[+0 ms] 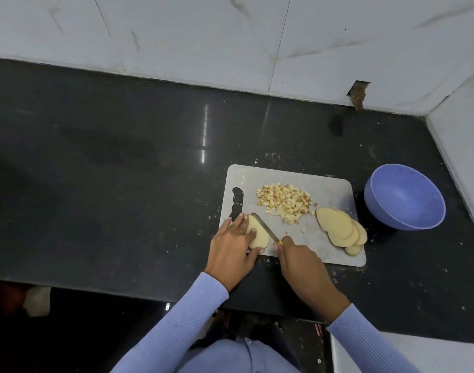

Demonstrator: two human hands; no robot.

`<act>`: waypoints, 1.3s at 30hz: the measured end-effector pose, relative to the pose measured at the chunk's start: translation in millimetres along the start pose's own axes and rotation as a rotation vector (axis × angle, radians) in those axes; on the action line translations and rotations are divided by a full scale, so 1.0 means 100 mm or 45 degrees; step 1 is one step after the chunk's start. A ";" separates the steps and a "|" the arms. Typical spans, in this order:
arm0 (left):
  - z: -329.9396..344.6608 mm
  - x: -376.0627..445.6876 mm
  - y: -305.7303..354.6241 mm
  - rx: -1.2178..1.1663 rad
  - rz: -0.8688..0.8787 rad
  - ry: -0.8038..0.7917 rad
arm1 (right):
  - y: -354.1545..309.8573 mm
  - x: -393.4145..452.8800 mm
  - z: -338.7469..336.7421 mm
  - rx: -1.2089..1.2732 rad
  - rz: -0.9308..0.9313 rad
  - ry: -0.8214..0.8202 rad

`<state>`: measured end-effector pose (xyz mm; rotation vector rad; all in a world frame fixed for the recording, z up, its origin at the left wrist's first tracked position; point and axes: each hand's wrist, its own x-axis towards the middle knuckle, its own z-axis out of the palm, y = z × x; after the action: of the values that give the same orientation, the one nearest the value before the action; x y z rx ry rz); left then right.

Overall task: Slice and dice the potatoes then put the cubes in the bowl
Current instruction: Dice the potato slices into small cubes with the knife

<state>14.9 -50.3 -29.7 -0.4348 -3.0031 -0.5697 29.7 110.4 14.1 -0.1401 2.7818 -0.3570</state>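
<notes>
A grey cutting board [330,189] lies on the black counter. At its near left corner my left hand [232,244] holds a peeled potato piece [258,236] down with curled fingers. My right hand [301,258] grips a knife [264,230] by its handle, and the blade rests on the right side of that potato piece. A heap of small potato cubes [283,201] sits in the board's middle. Several flat potato slices [341,230] overlap at the board's right edge. An empty blue bowl [404,197] stands on the counter just right of the board.
The black counter [109,170] stretches wide to the left of the board. White marble-look wall tiles [230,44] run along the back and the right side. Small potato crumbs are scattered around the board. The counter's front edge lies just below my wrists.
</notes>
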 end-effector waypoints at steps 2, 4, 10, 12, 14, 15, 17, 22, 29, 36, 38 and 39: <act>0.01 0.00 0.01 -0.011 -0.015 -0.008 | -0.04 0.01 0.01 -0.083 0.012 -0.028; 0.02 0.00 0.01 0.004 -0.003 0.018 | -0.09 0.03 0.02 -0.147 0.021 -0.053; 0.04 -0.01 0.05 0.009 -0.012 0.116 | -0.06 -0.02 0.04 -0.120 0.074 -0.123; 0.05 -0.02 0.04 0.012 -0.005 0.123 | 0.02 -0.14 0.04 -0.096 0.110 -0.157; 0.06 -0.02 0.02 -0.007 0.006 0.126 | 0.11 -0.30 0.07 -0.124 0.144 -0.191; 0.05 -0.02 0.01 -0.027 0.012 0.125 | 0.15 -0.37 0.08 -0.130 0.157 -0.205; 0.03 -0.03 -0.01 -0.061 0.027 0.111 | 0.20 -0.46 0.10 -0.099 0.179 -0.206; -0.02 -0.01 -0.07 -0.112 0.053 0.075 | 0.13 -0.34 0.10 -0.069 0.192 -0.110; -0.07 -0.04 -0.04 -0.139 0.007 0.058 | 0.04 -0.35 0.06 0.101 0.141 -0.009; -0.06 -0.06 0.00 -0.191 0.004 0.068 | -0.18 -0.06 0.05 0.049 0.086 0.028; -0.07 -0.05 0.00 -0.170 0.009 0.066 | -0.21 -0.03 0.07 -0.004 0.106 0.011; -0.07 -0.05 0.00 -0.149 0.010 0.051 | -0.23 -0.01 0.08 -0.039 0.110 0.008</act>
<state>20.0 -54.1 -23.4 -0.4363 -2.9389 -0.7470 34.9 86.2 12.9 -0.0257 2.7893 -0.2933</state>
